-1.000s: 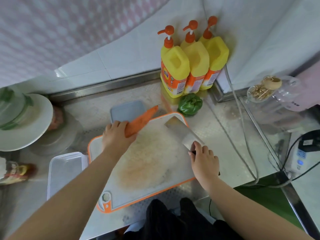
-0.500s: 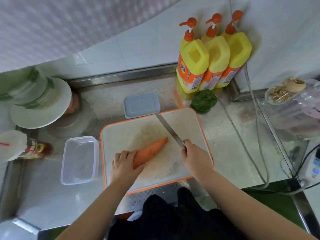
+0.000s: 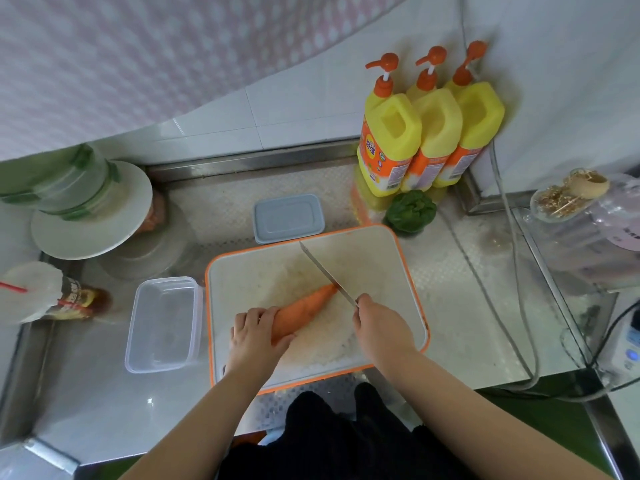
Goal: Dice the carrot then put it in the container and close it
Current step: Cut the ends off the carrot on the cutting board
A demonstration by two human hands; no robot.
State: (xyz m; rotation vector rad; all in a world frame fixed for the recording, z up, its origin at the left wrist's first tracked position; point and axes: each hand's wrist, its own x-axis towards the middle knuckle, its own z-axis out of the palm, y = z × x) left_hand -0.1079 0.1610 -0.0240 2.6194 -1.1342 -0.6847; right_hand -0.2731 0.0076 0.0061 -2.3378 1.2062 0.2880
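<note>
Bench of steel carries a board with an orange rim. Three yellow bottles stand in the far corner, a green pepper just before them. Container, clear and uncovered, lies just left of the board; its lid lies beyond the board. Carrot lies on the board, thick end gripped by the left hand. Right hand grips a knife, blade at the carrot's tip.

Bright, even, soft light; faint shadows, mild glare on the steel counter; edges bend and blur.
</note>
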